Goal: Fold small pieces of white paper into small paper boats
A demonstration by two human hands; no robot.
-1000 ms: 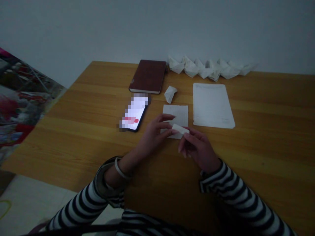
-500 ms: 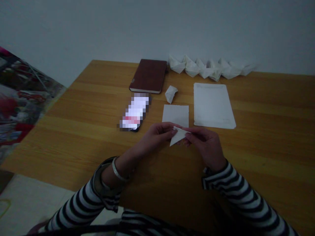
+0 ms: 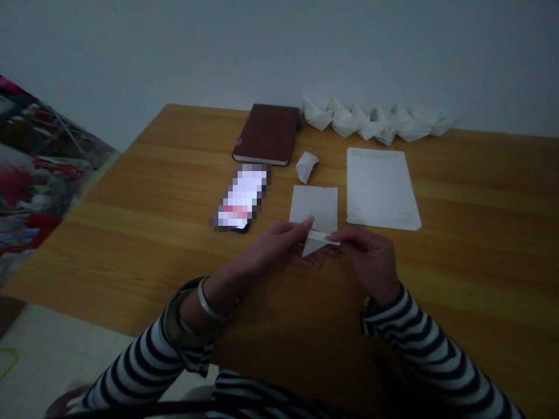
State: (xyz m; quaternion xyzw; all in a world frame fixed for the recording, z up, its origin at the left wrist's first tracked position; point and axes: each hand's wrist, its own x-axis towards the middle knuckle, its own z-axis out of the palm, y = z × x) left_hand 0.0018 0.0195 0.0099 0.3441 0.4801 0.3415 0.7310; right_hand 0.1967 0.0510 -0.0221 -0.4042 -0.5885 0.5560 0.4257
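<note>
The left hand [image 3: 279,241] and right hand [image 3: 364,259] are pinching a folded white paper triangle [image 3: 313,243] between their fingers [image 3: 336,237], holding it above the wooden tabletop [image 3: 131,250], just in front of a loose paper square [image 3: 313,206]. Even pressure along the folded edge appears to be keeping the layers aligned. Paper boats [image 3: 375,121] are lining the far edge.

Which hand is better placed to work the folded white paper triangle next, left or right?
Probably the right hand: its fingers pinch the top edge of the folded white paper triangle, while the left hand lies beside it, reaching over the square white paper sheet.
</note>
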